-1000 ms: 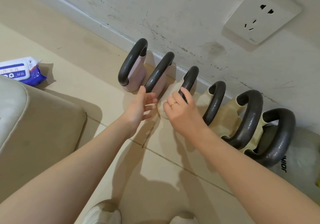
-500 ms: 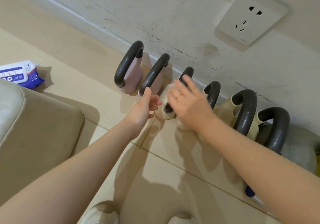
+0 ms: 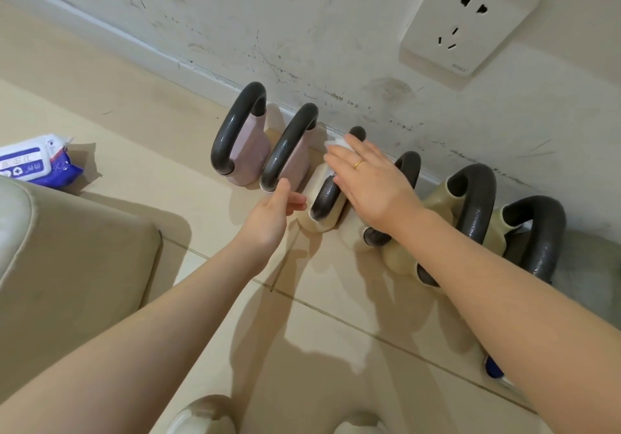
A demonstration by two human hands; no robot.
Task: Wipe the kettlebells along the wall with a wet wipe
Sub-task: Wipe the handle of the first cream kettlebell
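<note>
Right hand: fingers straight, flat, palm down, pressing a white wet wipe onto the third kettlebell; wipe mostly hidden beneath the fingers, one corner showing past the fingertips. Gold ring on one finger. Cream body and dark handle of that kettlebell directly under and just left of the hand.

Left hand: open, fingers extended and loosely together, holding nothing; fingertips at the base of the second kettlebell, contact not determinable.

Left of the left hand: first kettlebell, pink, dark handle, upright, just beside the second, also pink. Right of the right hand, partly under the wrist and forearm: fourth kettlebell, cream. Further right: fifth kettlebell and sixth kettlebell, larger. All six in a row against the scuffed wall, on the tiled floor.

Well left of both hands: blue-and-white wipe pack on the floor, beside a beige cushion. Above the right hand: wall socket.
</note>
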